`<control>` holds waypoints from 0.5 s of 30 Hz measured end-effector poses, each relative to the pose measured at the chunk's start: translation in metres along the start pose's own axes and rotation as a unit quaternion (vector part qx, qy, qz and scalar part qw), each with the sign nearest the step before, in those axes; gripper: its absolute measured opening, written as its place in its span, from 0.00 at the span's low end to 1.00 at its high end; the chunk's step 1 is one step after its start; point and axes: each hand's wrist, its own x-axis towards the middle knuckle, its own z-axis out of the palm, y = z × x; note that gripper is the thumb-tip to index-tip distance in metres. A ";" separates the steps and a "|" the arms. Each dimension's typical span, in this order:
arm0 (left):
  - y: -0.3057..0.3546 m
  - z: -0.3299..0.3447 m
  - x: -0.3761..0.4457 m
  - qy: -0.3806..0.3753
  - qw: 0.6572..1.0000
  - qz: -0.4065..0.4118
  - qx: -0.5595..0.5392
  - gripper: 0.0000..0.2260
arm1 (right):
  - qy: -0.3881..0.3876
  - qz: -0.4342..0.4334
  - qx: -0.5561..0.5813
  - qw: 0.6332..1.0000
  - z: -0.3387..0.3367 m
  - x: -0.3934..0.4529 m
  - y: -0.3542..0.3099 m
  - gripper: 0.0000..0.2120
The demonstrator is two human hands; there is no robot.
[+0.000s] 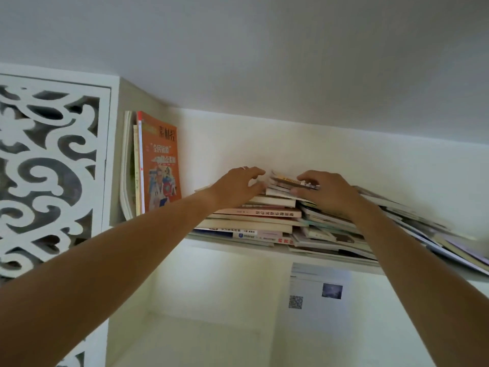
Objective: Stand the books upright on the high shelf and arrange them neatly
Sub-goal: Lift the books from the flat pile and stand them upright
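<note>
- A white wall [330,154] and a pale ceiling [238,49] fill the upper frame; a white fretwork panel [47,168] with scroll cut-outs stands at the left edge.
- The high shelf [264,249] runs across the middle of the frame, seen from below.
- At the shelf's left end a few books stand upright; the outermost is an orange magazine [160,165] with a cartoon figure on its cover, and pale, slightly bowed books [129,168] stand beside it.
- At centre a pile of flat books [254,221] lies in a rough stack, spines facing out, one pink; to the right more books [397,223] slump in a slanting heap.
- The left hand [238,186] rests on the pile's top, fingers loosely curved, gripping nothing.
- The right hand [322,189] pinches the topmost thin book [285,180], fingers above, thumb below.
- A printed sheet [317,287] with a QR code hangs on the wall at lower centre-right of the frame.
</note>
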 end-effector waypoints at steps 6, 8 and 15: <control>0.022 0.008 0.024 0.039 0.995 -0.009 -0.096 0.21 | -0.002 -0.021 -0.108 0.994 -0.013 0.009 0.016 0.22; 0.024 0.011 0.028 0.044 0.995 0.007 -0.091 0.24 | -0.006 -0.043 -0.175 0.984 -0.008 0.012 0.012 0.18; 0.032 0.006 0.051 0.075 0.995 0.070 -0.017 0.13 | 0.103 -0.118 -0.144 0.977 0.005 0.012 0.000 0.12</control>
